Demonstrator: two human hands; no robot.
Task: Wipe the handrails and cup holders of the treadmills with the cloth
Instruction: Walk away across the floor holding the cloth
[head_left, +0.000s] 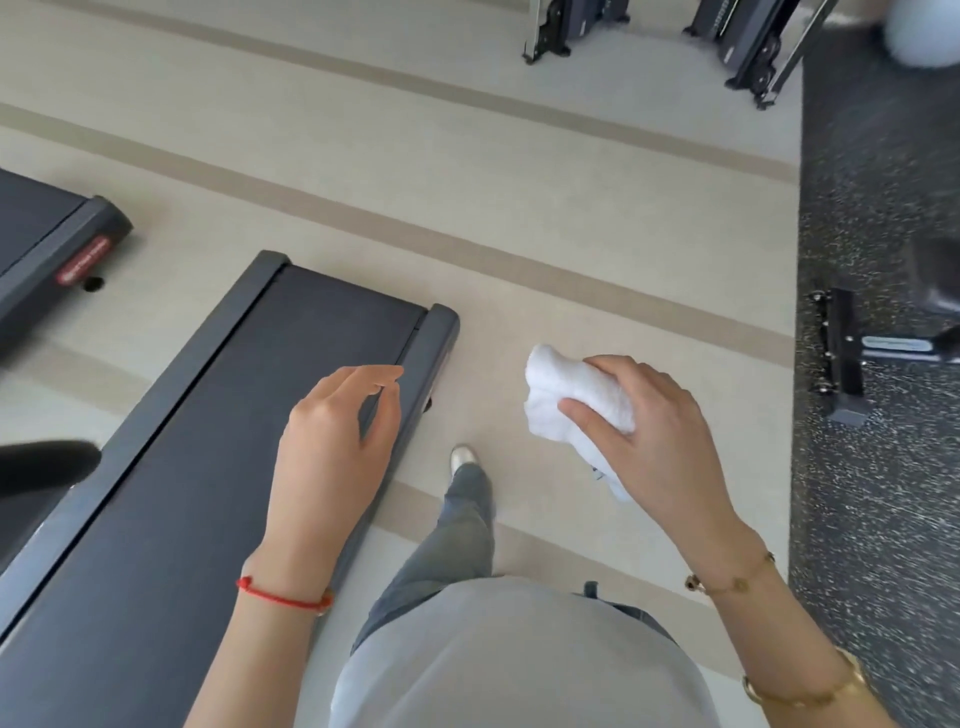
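Pale gym floor (467, 171) with tan stripes, dark speckled matting (878, 467) off at three o'clock, and the person is on foot beside a treadmill (218, 441) whose belt runs from seven o'clock up toward the centre; a second treadmill (47, 239) sits at nine o'clock. No handrail or cup holder in view, so the wiping looks not yet under way here. The right hand (660, 431) grips the cloth (576, 395), white and bunched, thumb across it, fingers wrapped round, held in the air just right of centre. It looks soft, light and floppy, with a tail drooping below the palm; best held gathered in the fist so a padded face meets the rail. The left hand (332, 441) hovers over the belt, fingers loosely curled, holding nothing.
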